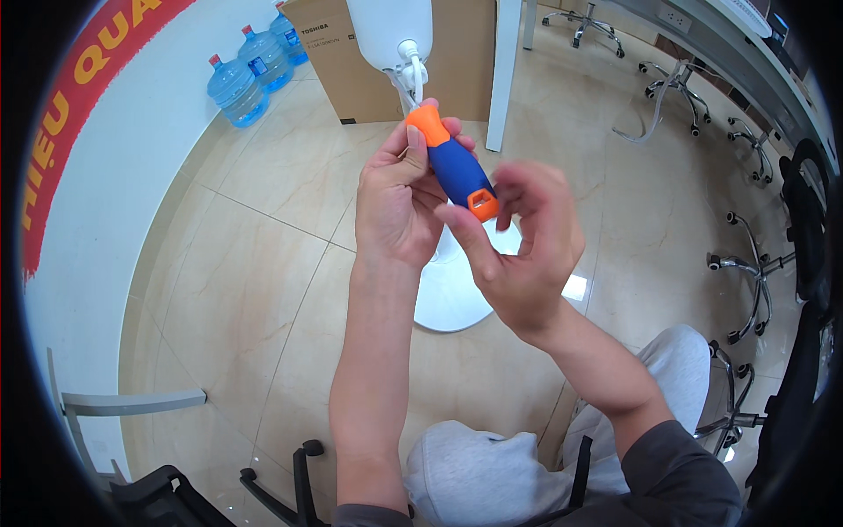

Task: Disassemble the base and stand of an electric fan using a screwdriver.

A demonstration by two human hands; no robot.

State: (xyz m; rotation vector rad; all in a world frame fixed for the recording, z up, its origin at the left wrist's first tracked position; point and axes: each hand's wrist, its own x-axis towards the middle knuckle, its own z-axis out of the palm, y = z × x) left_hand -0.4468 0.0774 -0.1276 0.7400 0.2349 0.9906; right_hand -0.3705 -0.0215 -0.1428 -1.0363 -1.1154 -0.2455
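Observation:
A screwdriver (458, 169) with a blue and orange handle is held at a slant in my left hand (395, 193), whose thumb and fingers close round the orange collar. Its metal shaft points up and away, toward the underside of a white rounded appliance body (391, 33) with a white cable (418, 83); whether the tip touches a screw there is hidden. Around the orange butt end of the handle, my right hand (531, 255) has its thumb and curled fingers apart, slightly blurred. Beneath both hands stands a round white base (452, 307).
Behind the appliance are a cardboard box (465, 61) and a white table leg (503, 88). Several blue water bottles (237, 92) line the left wall. Wheeled chairs (755, 272) stand along the right, and a black chair (167, 496) at lower left.

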